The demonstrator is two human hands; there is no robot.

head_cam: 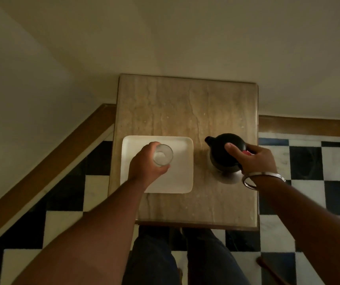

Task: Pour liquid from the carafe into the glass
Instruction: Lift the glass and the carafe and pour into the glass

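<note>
Left hand [144, 166] wrapped round clear glass [162, 155] over white square tray [182, 182]; right hand [253, 159] gripped black carafe [224, 155] standing on counter [185, 103], spout aimed toward the left hand; risk judged: spillage from misaligned pour in dim light.

one view only, worn on the head, looking almost straight down from standing height. the small stone table [185, 112] sits centre frame, seen from directly above, near enough to fill the middle. both forearms reach in from the bottom corners. the wide lens bends the wall across the top and the checkered floor [309, 182] along both sides.
</note>
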